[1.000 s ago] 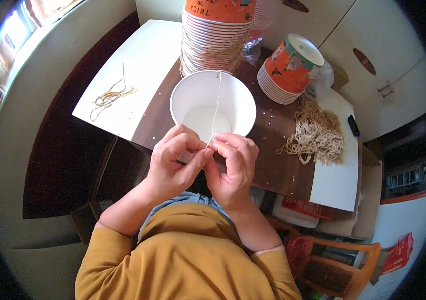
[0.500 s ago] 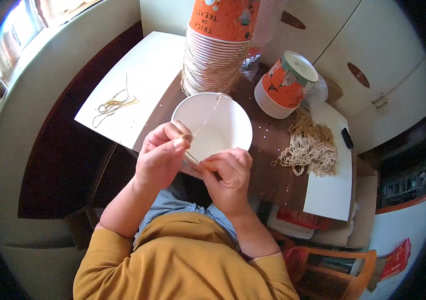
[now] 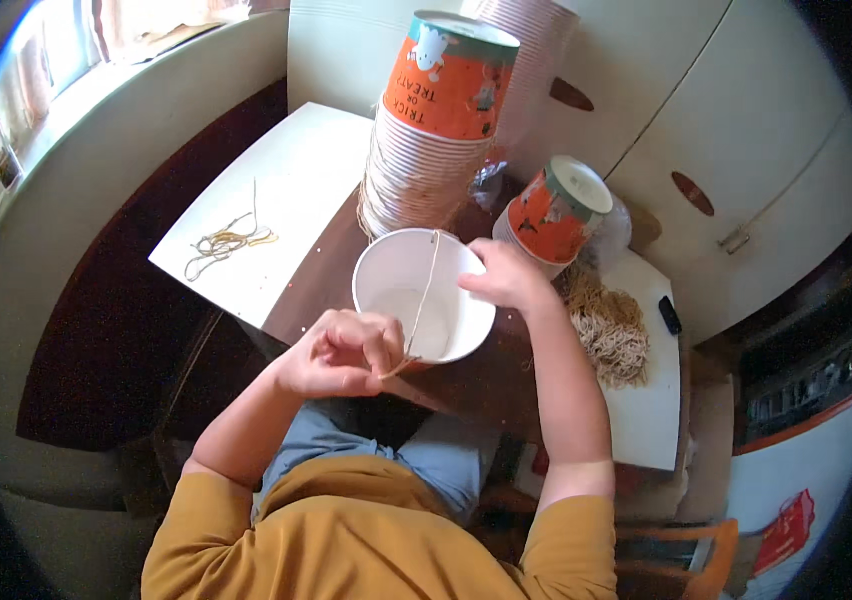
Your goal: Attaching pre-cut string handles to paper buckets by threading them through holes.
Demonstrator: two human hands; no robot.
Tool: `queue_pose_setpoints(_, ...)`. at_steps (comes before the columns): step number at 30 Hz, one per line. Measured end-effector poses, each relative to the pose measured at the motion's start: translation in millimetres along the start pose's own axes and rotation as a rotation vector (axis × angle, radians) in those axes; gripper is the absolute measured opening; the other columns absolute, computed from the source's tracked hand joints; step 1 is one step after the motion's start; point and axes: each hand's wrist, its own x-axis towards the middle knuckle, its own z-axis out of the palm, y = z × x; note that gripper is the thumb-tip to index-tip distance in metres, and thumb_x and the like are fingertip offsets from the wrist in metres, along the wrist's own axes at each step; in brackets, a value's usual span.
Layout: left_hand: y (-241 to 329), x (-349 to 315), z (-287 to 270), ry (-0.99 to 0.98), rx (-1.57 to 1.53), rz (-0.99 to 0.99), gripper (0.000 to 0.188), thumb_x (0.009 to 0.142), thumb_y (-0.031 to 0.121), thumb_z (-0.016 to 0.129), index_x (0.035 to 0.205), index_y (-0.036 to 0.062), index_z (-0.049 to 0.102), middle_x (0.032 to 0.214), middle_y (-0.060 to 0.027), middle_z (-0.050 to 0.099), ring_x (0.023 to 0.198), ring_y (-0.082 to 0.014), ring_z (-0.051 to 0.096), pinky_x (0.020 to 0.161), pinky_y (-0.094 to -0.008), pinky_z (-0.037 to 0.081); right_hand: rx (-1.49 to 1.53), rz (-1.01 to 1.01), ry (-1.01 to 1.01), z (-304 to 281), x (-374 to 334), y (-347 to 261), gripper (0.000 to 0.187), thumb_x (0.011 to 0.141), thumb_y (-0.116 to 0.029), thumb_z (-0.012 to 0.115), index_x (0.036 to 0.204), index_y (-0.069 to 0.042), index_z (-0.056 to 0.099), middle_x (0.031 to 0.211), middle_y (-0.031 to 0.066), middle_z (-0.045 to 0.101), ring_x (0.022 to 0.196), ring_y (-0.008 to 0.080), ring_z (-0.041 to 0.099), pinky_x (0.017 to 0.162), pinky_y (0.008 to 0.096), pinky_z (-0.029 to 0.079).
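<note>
White paper bucket (image 3: 424, 297): string (image 3: 424, 290) spans its mouth, left hand (image 3: 338, 352) fingers pinching one end, right hand (image 3: 504, 277) gripping the rim; fastening looks unfinished.

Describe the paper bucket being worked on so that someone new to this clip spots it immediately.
On the dark wooden table, just in front of the tall stack of orange buckets, stands one open white paper bucket. The left hand pinches a string stretched across its mouth, and the right hand grips its far rim. Unlike its nested neighbours, it stands alone, with its white inside showing.

Mustard-yellow short-sleeved shirt, blue trousers, bare forearms.
</note>
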Motion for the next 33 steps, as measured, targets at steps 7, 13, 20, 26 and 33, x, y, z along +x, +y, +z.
queue_pose_setpoints(7,10,-19,-46,0.933,0.327,-0.131,0.058,0.089,0.044,0.05,0.127,0.0007,0.05,0.118,-0.0111,0.056,0.099,-0.0178,0.053,0.089,-0.0333,0.038,0.182,-0.45,0.874,-21,-43,-47,0.024,0.09,-0.021,0.057,0.103,-0.001,0.063,0.097,0.0155,0.067,0.089,0.031,0.066,0.078,0.0362,0.051)
queue_pose_setpoints(13,70,71,-48,0.582,0.338,0.199,0.108,0.069,0.057,0.073,0.146,0.0041,0.019,0.144,-0.0144,0.033,0.134,-0.0261,0.03,0.11,-0.0411,0.023,0.347,-0.635,0.512,-83,-59,-87,0.066,0.084,-0.015,0.063,0.141,-0.001,0.032,0.143,0.0173,0.039,0.133,0.0288,0.037,0.11,0.0398,0.029)
queue_pose_setpoints(20,121,177,-125,0.354,1.176,0.621,0.109,0.07,0.037,0.081,0.149,0.009,0.011,0.147,-0.0178,0.031,0.137,-0.0278,0.029,0.112,-0.0422,0.024,0.789,-0.643,0.466,-165,35,-97,0.078,0.085,-0.041,0.063,0.142,0.001,0.03,0.143,0.016,0.039,0.134,0.026,0.033,0.111,0.0381,0.025)
queue_pose_setpoints(26,54,231,-167,0.532,0.94,0.327,0.125,0.06,0.055,0.081,0.147,0.0036,0.009,0.143,-0.0255,0.03,0.135,-0.0344,0.029,0.111,-0.0436,0.027,0.6,-0.545,0.614,-150,129,-48,0.054,0.092,-0.026,0.056,0.138,-0.005,0.038,0.127,0.0092,0.053,0.117,0.0189,0.05,0.093,0.0348,0.042)
queue_pose_setpoints(33,-9,215,-168,0.603,0.851,0.094,0.12,0.063,0.053,0.081,0.143,-0.0062,0.015,0.135,-0.0263,0.041,0.127,-0.0325,0.041,0.103,-0.0382,0.037,0.725,-0.379,0.318,-83,138,6,0.062,0.091,-0.025,0.06,0.142,-0.005,0.031,0.133,0.0113,0.049,0.122,0.0219,0.045,0.105,0.0344,0.033)
